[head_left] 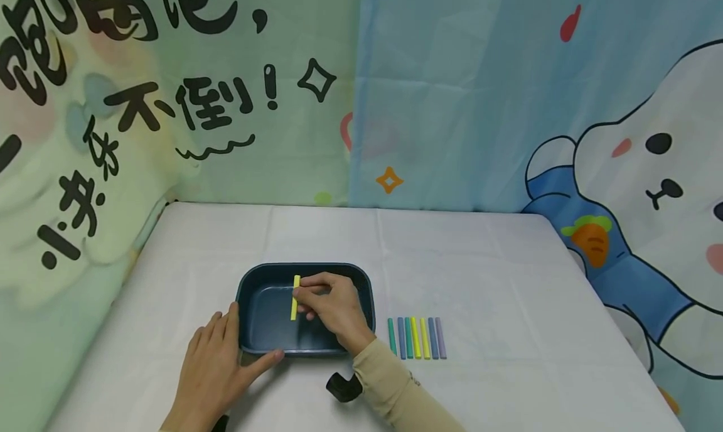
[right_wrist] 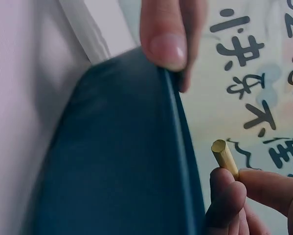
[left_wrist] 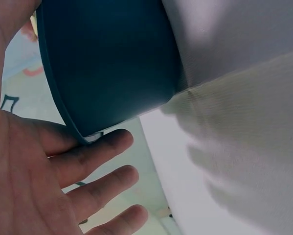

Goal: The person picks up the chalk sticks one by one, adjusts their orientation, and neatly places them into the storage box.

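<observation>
A short, round yellow stick (head_left: 294,306) is pinched between the thumb and fingers of my right hand (head_left: 333,303). It stands nearly upright in the head view, over the dark blue tray (head_left: 265,350). The stick's round end shows in the right wrist view, beyond the tray's rim (right_wrist: 178,132). My left hand (head_left: 217,360) rests against the tray's near left corner, index finger at the left side and thumb along the front rim. In the left wrist view, the other fingers (left_wrist: 104,191) of that hand are spread and extended, apart from the tray.
Right of the tray, several coloured sticks (head_left: 417,339) lie side by side in a row: green, blue, yellow and purple. White cloth (head_left: 508,281) covers the table. Printed curtains (head_left: 452,105) hang behind and at the left. A black wrist device (head_left: 344,388) sits beneath the right sleeve.
</observation>
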{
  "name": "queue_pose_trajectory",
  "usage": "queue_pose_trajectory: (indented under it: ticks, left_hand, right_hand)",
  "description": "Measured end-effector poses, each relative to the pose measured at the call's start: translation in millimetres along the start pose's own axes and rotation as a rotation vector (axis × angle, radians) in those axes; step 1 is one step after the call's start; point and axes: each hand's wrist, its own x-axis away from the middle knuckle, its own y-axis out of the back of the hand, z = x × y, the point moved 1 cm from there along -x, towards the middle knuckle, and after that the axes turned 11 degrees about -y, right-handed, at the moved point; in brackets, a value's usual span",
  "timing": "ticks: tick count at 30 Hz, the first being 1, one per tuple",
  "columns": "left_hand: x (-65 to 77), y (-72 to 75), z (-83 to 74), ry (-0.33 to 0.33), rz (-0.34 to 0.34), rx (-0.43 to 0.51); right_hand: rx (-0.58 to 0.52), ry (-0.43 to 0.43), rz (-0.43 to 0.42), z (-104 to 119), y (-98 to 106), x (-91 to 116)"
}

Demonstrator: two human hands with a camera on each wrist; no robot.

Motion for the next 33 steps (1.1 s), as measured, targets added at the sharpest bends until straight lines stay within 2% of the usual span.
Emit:
queue_pose_trajectory:
  ticks: [5,12,19,26,33]
  left_hand:
    - [1.0,0.4,0.3,-0.006,-0.005,0.000]
    - [-0.7,0.7,-0.8,-0.002,0.003,-0.001]
    - [-0.2,1.7,0.2,-0.004,0.006,0.010]
    - [-0.5,3.4,1.3,-0.002,0.005,0.012]
    - [-0.8,2.8,0.9,-0.002,0.020,0.023]
  right_hand:
    - [-0.027,-0.063,-0.004,-3,-16,-3]
    - [-0.051,-0.133,-0.012,-6,-26,-11]
    - [0.029,-0.185,-0.039,-10,-35,-19]
    - [0.170,-0.201,-0.039,-8,-44,-28]
    - [0.179,-0.284,-0.050,-11,-46,-32]
